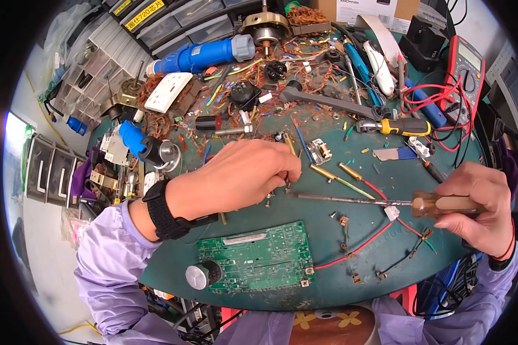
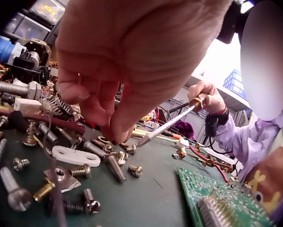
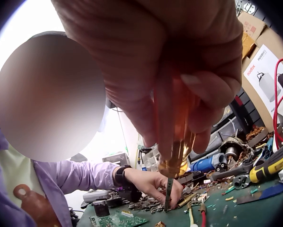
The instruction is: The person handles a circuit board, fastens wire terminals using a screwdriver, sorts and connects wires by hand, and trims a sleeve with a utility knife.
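Observation:
My right hand (image 1: 475, 210) grips the amber handle of a long flathead screwdriver (image 1: 351, 200), its blade pointing left. Curled and bunched, the fingers of my left hand (image 1: 242, 172) pinch a small screw-headed metal part (image 2: 131, 148); most of it is hidden by the fingertips. The blade's tip lies right at that part in the left wrist view. Several loose screws (image 2: 115, 168) lie around and below these fingertips. Nearer the table's front edge is a green circuit board (image 1: 259, 256). Brass pins with wires (image 1: 342, 181) lie between the hands.
A red wire (image 1: 371, 241) with small brass clips runs from the board. Further back are a yellow-black utility knife (image 1: 403, 126), a multimeter (image 1: 466, 75), a blue connector (image 1: 204, 54) and heaped scrap. Behind stand drawers (image 1: 190, 17) and a cardboard box (image 1: 365, 11).

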`<state>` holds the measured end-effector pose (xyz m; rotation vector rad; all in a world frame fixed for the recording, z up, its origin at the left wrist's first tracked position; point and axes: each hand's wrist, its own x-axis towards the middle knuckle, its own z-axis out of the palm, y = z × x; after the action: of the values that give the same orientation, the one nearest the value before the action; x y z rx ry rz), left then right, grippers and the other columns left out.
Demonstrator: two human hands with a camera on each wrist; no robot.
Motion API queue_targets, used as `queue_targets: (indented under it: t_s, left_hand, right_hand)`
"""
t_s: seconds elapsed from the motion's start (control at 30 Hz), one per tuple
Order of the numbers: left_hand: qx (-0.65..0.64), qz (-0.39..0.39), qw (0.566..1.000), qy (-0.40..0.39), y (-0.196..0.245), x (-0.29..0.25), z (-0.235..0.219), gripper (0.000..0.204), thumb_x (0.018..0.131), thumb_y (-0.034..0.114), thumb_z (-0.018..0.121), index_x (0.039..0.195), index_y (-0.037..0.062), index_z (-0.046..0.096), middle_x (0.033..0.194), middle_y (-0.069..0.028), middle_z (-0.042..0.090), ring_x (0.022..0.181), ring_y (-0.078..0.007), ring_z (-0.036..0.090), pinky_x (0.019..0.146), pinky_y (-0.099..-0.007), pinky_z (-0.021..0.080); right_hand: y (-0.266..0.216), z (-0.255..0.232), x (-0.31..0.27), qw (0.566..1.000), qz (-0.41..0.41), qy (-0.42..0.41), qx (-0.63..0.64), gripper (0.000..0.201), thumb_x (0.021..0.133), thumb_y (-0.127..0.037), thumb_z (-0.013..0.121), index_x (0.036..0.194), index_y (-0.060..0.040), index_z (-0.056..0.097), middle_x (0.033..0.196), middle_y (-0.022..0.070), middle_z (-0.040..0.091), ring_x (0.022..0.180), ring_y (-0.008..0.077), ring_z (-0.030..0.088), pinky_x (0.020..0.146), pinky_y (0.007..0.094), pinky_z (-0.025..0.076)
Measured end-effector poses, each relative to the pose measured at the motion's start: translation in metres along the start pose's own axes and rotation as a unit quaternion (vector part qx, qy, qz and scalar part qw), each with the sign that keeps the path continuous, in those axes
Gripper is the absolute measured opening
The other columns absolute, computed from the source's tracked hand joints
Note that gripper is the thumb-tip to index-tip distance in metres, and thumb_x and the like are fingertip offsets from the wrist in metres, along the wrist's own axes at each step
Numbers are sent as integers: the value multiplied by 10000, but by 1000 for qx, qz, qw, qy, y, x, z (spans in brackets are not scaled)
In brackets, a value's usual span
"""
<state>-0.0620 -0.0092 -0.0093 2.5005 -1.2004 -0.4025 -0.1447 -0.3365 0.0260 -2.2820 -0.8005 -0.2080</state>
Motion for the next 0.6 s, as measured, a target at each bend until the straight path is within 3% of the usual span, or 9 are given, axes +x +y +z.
queue_targets:
  t_s: [0.23,0.6]
  left_hand:
    - [7,-37,999,-40,2,4,-5,107,758,34,663,833,51,589,851,-55,609,718,-262,607,623,-374,454]
    - [-10,-59,997,-39,4,8,-4,126,736,64,680,832,45,601,805,-59,614,693,-253,597,608,-367,445]
  right_hand:
    - [6,-5,-5,1000,10,-20,0,420,646,-317,836,841,16,669,663,96,593,560,206,579,497,288,415]
    - [21,-7,-6,999,19,-14,31,433,628,-325,847,823,21,674,671,101,609,565,203,599,501,277,424]
